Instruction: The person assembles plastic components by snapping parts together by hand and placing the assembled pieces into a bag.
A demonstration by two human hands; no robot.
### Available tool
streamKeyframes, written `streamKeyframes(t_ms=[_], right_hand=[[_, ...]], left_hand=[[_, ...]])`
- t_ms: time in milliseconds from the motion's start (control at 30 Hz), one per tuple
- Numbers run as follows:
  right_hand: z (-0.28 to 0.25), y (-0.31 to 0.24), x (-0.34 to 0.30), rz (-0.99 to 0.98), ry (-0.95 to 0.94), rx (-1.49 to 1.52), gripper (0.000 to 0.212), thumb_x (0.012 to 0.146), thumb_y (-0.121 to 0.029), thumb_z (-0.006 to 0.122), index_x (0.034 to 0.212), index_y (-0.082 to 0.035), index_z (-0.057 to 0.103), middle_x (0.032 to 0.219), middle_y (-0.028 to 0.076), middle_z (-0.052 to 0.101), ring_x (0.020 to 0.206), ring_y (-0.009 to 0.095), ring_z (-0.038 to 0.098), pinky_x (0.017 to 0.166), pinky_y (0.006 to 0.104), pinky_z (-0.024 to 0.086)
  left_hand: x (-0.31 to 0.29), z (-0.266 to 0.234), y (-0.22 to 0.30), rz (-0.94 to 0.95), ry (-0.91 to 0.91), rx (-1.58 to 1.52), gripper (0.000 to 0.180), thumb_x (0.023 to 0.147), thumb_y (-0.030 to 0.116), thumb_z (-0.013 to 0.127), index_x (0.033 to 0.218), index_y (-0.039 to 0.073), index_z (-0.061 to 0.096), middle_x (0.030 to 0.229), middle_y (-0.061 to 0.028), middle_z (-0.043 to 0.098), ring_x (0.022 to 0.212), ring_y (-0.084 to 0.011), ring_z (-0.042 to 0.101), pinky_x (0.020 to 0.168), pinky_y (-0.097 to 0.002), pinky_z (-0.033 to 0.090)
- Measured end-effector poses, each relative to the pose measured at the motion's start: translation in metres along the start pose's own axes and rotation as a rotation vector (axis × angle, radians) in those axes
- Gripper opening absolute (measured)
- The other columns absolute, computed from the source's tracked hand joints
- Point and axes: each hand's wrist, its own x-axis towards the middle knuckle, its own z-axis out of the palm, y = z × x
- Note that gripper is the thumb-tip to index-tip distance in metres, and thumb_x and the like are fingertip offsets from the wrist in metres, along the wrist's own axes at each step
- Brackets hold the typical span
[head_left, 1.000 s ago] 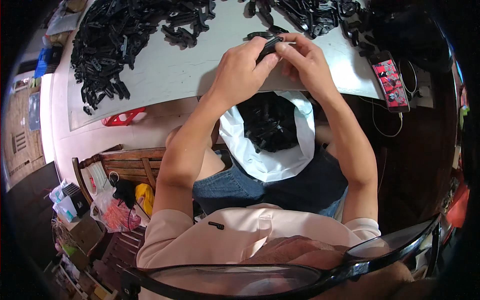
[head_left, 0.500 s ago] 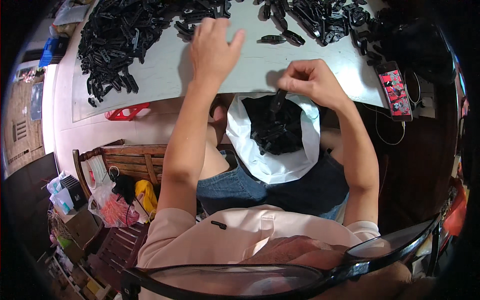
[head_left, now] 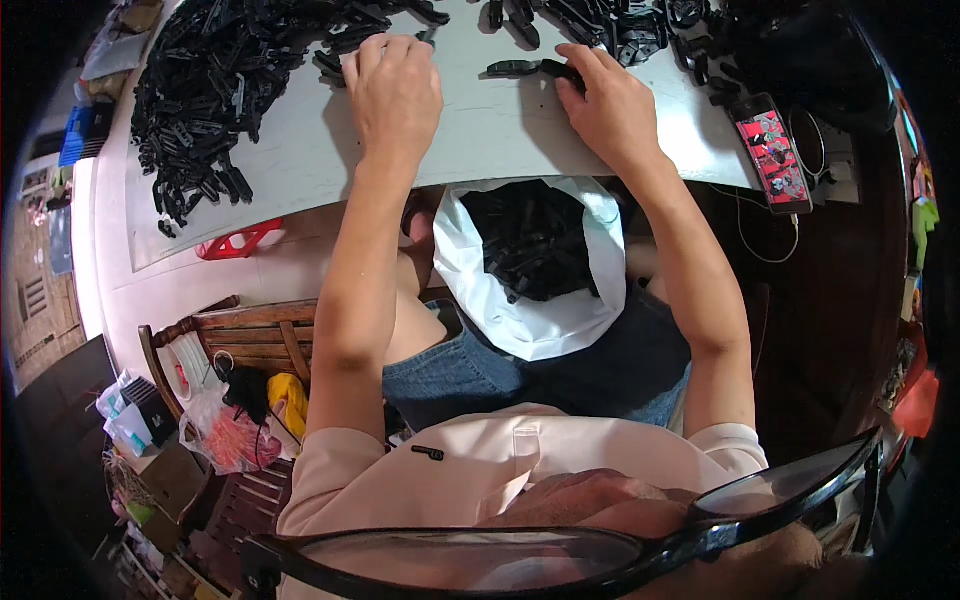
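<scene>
Small, elongated black plastic pieces lie over the pale table (head_left: 480, 135). My right hand (head_left: 612, 108) reaches over the table's middle, thumb and index finger closed on one black plastic piece (head_left: 560, 70). Another black piece (head_left: 512, 68) lies just left of it. My left hand (head_left: 395, 100) is at the edge of the far-middle pieces (head_left: 335, 40), its fingers curled down; whatever is under the fingertips is hidden. Between my thighs stands a white bag (head_left: 500, 325), its mouth open and rim folded out, with many black pieces (head_left: 535, 245) inside.
A large heap of black pieces (head_left: 205, 100) covers the table's left side, with more pieces (head_left: 635, 30) at the far right. A phone (head_left: 775, 155) with a cable rests at the right edge. On the left are a wooden bench (head_left: 255, 325) and a red stool (head_left: 240, 240).
My right hand has let a black piece go into the bag and moved up to another on the table. My left hand has shifted slightly left and down, its fingers now curled.
</scene>
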Motion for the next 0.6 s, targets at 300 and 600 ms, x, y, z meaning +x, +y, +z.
streamKeyframes(t_ms=[300,600], right_hand=[[-0.013,0.006,-0.009,0.043,-0.022,0.04,0.029,0.092,-0.025,0.072,0.116,-0.009,0.077,0.109,0.013,0.072,0.089,0.034,0.073,0.078,0.0458,0.058],[-0.029,0.003,-0.008,0.392,-0.163,0.792,0.03,0.093,-0.026,0.074,0.112,-0.004,0.075,0.075,0.007,0.072,0.059,0.014,0.062,0.055,0.0297,0.049]], left_hand=[[0.002,0.003,0.009,0.001,0.018,-0.095,0.026,0.087,0.018,0.078,0.112,0.009,0.075,0.117,-0.0067,0.069,0.116,-0.0294,0.061,0.1,-0.045,0.045],[0.005,0.002,0.011,0.039,0.049,-0.205,0.018,0.093,0.017,0.072,0.108,0.007,0.071,0.109,-0.0075,0.071,0.108,-0.03,0.064,0.096,-0.0442,0.047]])
